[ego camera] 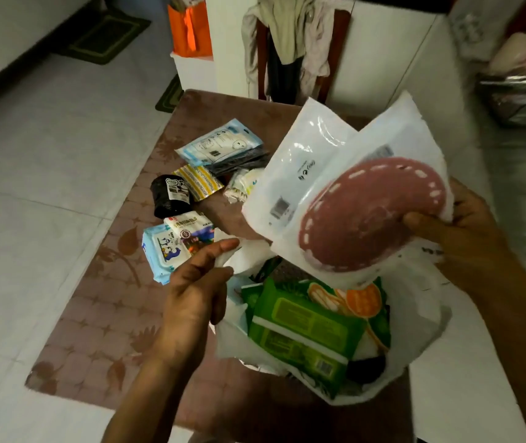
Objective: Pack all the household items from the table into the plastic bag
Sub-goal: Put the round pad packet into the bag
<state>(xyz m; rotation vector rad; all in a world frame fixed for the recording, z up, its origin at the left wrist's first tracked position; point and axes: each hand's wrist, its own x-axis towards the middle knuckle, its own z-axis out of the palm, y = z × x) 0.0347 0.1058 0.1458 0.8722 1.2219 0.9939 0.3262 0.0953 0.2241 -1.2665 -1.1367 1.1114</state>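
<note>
Nearest the camera, the left hand [196, 282] pinches the left rim of the white plastic bag [421, 343] between thumb and fingers, holding its mouth open at the near end of the bench [95, 314]. Inside the bag lie green wet-wipe packs [303, 334] and a pack with orange print [362, 298].

On the bench to the left, beyond that hand, a blue wet-wipe pack [159, 254] lies under a white pack with a colourful picture [193, 233]. Farther off are a black roll with a label [170, 196], a yellow striped sachet [198, 181], a light-blue packet [220, 145] resting on a dark flat packet [244, 163], and a small clear bundle of white things [242, 185].

Over the mouth of the bag, two white pouches are held tilted: the one behind [290, 174] is plain with small printed marks, the front one shows a round pink disc with white dashes [370, 215]. The right hand [459, 231] grips them at their right edge, thumb pressed on the front pouch.
</note>
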